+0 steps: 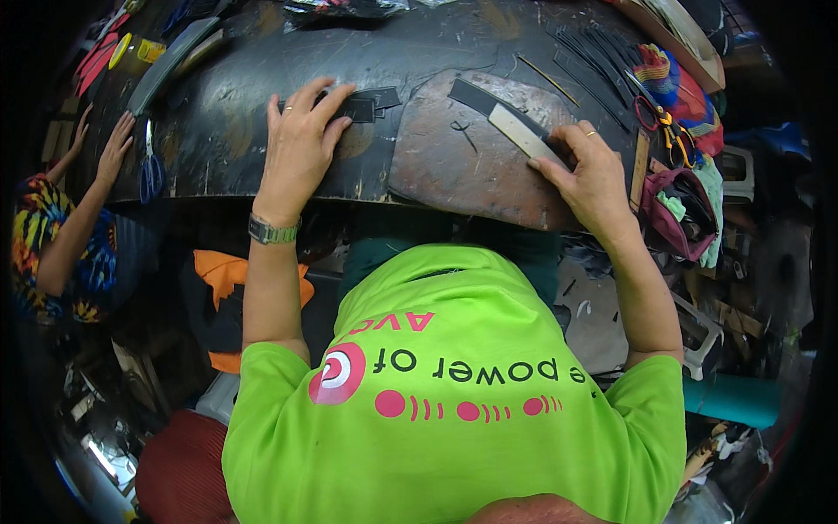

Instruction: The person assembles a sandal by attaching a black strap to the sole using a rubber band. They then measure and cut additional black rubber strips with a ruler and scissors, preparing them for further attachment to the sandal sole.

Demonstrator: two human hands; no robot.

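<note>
My left hand point(301, 144) lies flat with fingers spread on small black flat pieces point(365, 105) on the dark worktable point(218, 131). It wears a ring, and a metal watch point(272, 231) sits on the wrist. My right hand point(583, 166) grips a flat metal blade tool point(517, 131) whose tip rests on a black strip point(471, 94). That strip lies on a brown cutting slab point(454, 166). I wear a bright green shirt point(454, 384).
Another person's hands point(105, 144) rest at the table's left edge beside blue-handled scissors point(150, 170). Black strips point(594, 57), red scissors point(656, 118) and colourful cloth point(681, 87) lie at the right. A maroon bag point(676, 214) hangs beside the table.
</note>
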